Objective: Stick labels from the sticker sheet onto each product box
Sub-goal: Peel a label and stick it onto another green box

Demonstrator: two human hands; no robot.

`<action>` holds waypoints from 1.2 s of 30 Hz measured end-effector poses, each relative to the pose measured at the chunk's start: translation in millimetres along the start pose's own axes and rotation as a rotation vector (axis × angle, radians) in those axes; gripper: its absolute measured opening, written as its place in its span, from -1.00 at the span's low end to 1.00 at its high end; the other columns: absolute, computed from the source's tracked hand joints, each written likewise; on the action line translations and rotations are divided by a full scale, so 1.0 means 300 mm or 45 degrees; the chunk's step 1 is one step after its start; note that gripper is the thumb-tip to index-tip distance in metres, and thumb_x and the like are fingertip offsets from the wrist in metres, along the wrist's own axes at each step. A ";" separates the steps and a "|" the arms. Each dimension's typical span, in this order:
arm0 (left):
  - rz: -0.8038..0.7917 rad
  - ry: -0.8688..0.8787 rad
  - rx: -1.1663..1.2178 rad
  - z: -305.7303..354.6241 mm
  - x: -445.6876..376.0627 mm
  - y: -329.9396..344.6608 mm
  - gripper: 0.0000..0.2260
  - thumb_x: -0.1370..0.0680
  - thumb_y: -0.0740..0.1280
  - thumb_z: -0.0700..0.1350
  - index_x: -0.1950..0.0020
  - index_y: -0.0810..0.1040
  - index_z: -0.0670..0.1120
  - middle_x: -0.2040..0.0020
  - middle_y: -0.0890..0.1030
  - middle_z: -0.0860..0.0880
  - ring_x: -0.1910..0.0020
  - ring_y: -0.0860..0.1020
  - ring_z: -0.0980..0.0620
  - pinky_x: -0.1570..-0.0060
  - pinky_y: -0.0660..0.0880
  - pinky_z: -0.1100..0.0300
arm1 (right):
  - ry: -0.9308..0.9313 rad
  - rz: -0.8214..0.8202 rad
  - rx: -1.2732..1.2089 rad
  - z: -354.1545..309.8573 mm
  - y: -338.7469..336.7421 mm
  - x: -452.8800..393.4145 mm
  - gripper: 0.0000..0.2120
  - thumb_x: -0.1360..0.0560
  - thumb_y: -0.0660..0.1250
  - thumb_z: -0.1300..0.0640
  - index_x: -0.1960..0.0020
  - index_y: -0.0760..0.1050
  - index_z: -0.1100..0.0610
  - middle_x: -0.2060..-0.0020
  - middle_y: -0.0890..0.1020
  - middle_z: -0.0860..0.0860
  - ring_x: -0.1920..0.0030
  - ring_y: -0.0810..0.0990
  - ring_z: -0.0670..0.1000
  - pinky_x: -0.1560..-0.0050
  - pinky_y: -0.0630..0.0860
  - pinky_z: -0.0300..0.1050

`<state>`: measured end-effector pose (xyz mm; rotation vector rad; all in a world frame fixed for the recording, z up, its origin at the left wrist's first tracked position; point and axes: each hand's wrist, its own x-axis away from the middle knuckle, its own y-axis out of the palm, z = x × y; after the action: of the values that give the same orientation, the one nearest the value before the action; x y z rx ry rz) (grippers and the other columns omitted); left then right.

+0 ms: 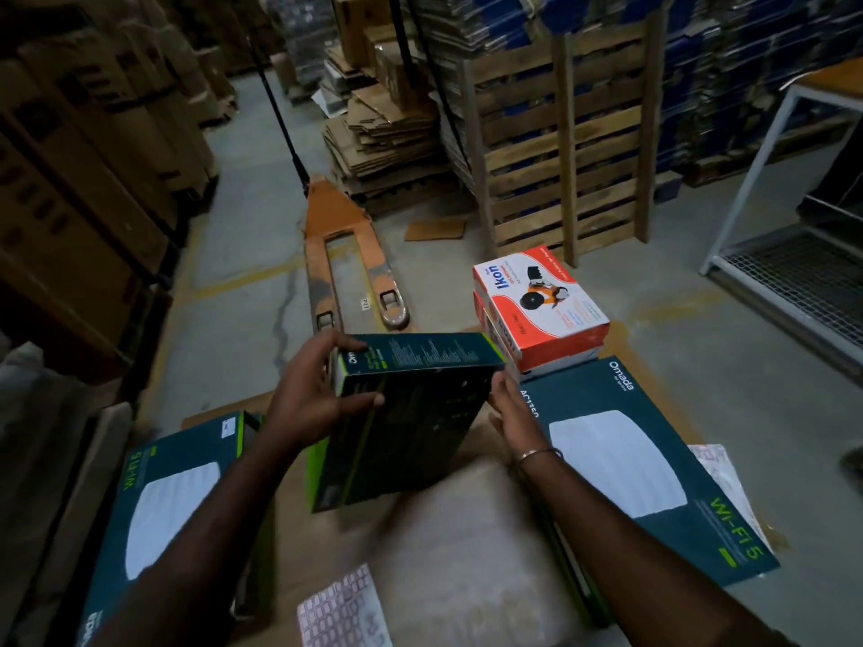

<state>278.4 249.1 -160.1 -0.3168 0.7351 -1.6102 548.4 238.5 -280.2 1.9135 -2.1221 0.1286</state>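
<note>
A dark teal product box with green trim is tilted up on its edge over the cardboard work surface. My left hand grips its upper left corner. My right hand presses flat against its right side. The sticker sheet, pinkish with rows of small labels, lies at the near edge of the cardboard. Two similar teal Wi-Fi boxes lie flat: one at the left, one at the right. An orange and white Ikon box is stacked on another behind the right box.
An orange pallet jack stands on the concrete floor ahead. Flattened cartons and wooden pallets rise behind it. Brown cartons line the left. A white metal frame table is at the right. A second paper sheet lies beside the right box.
</note>
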 end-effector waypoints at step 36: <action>0.349 -0.210 0.203 -0.206 0.326 0.041 -0.36 -0.52 0.54 -0.21 -0.55 0.44 0.12 -0.67 0.20 -0.04 -0.59 0.22 0.06 -0.39 0.47 0.18 | -0.311 -0.019 0.357 -0.164 0.078 0.075 -0.58 -0.66 0.30 -0.09 -0.50 0.42 -0.10 -0.29 0.47 -0.19 -0.34 0.41 -0.09 -0.46 0.42 0.13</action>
<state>233.0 172.2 -234.5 -0.2194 0.4970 -1.3552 530.6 232.0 -224.4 2.2018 -2.3519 0.2094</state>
